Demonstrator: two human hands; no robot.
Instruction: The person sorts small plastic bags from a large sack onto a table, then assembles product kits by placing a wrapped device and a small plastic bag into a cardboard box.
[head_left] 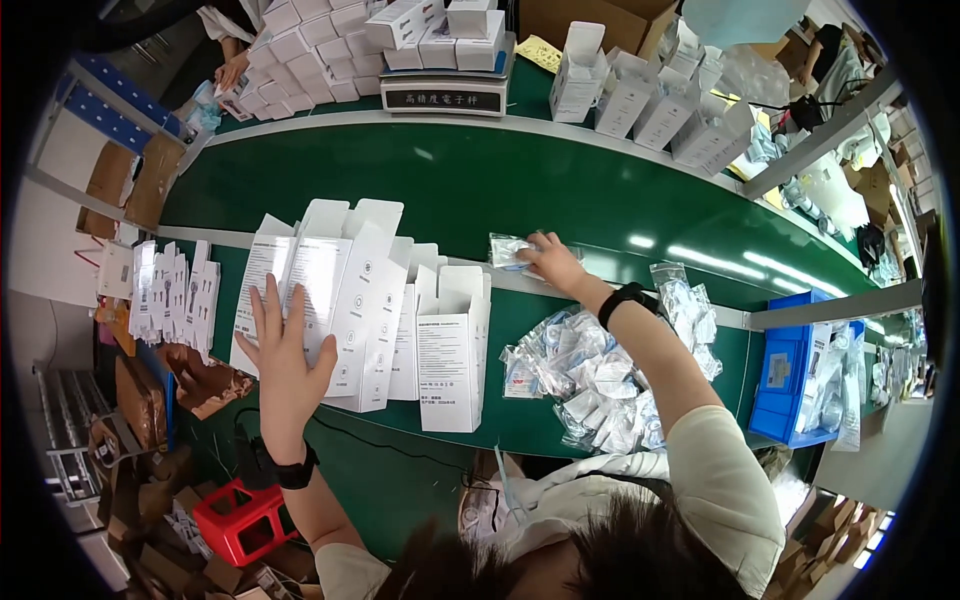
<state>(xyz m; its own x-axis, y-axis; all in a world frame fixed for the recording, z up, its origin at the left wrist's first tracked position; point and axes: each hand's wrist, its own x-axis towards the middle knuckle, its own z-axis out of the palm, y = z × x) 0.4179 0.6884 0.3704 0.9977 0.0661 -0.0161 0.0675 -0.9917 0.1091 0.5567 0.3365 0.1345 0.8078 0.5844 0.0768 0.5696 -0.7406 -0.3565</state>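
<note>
My left hand (285, 350) lies with its fingers spread against the front of several upright white cardboard boxes (375, 320) with raised top flaps. To the right of them stands another white box (450, 375), its top open. My right hand (552, 262) reaches to the rail behind the boxes, its fingers closed around the edge of a small clear plastic bag (508, 250); what is inside the bag is too small to make out. Below my right forearm lies a heap of similar clear bags (590, 375) with white and blue contents.
Flat white printed pieces (175, 295) stand in a row at the left. A blue bin (790, 370) holds more bags at the right. Behind the green belt (400, 170), stacked white boxes, a scale (445, 98) and open boxes (625, 95) stand. Another person's hand (232, 72) is at the far left.
</note>
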